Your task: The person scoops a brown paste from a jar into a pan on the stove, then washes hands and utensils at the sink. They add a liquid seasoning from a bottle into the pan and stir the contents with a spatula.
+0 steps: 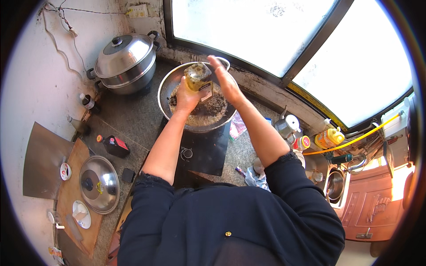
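Over the wok (162, 96), my left hand (189, 99) grips a squarish clear jar (199, 77) by its side. The jar is tilted with its base up, bears a label and has yellowish and dark residue inside; its mouth is hidden. My right hand (227, 81) is raised flat just right of the jar, fingers extended and slightly blurred, holding nothing. Whether it touches the glass I cannot tell. Pale coarse grains with a dark crumbly mass (213, 111) lie in the wok. Below it is a black cooktop (206, 149) with a round knob.
A lidded steel steamer pot (128, 68) stands back left. Further left are a dark bottle with a red label (115, 146), a steel lid (99, 184) and a wooden board (63, 206). On the right stand a metal kettle (287, 126), a yellow bottle (329, 138) and a sink (336, 184).
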The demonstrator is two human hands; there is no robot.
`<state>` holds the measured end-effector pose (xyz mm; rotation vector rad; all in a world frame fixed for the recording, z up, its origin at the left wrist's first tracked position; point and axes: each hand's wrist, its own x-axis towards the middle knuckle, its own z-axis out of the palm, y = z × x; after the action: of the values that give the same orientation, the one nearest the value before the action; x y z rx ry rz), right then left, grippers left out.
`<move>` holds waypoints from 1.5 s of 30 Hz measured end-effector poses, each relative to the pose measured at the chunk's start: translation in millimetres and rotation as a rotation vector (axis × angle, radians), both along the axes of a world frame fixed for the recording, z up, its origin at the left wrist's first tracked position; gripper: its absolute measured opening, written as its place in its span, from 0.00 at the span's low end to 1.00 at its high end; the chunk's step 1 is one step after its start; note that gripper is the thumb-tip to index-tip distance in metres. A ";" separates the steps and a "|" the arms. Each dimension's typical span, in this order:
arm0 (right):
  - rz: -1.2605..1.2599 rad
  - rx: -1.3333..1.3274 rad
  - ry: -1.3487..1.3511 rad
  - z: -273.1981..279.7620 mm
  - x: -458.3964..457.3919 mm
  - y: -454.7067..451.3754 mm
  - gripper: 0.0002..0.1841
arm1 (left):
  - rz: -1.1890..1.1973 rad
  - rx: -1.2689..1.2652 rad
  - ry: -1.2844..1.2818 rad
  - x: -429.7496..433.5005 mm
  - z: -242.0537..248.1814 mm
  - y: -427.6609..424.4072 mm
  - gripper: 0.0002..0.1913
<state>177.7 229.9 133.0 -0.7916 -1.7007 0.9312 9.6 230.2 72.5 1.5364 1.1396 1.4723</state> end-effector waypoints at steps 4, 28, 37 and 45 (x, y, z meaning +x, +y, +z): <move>0.029 -0.012 0.053 34.3 16.3 -8.3 0.53 | -0.286 -0.082 -0.272 -16.7 16.2 -7.1 0.38; -0.209 0.041 0.076 6.8 -7.5 -28.0 0.40 | -0.166 -0.238 -0.754 -11.5 45.7 17.0 0.56; -0.203 -0.057 0.080 35.7 -0.7 -36.7 0.42 | -0.121 -0.262 -0.601 -14.1 55.7 23.3 0.54; -0.177 -0.054 0.192 40.7 11.3 -37.4 0.44 | -0.052 -0.173 -0.542 -23.3 64.9 24.7 0.55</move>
<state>189.1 192.5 173.7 -0.8457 -1.4214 0.9034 -13.7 254.9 137.5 0.9559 0.8652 1.5772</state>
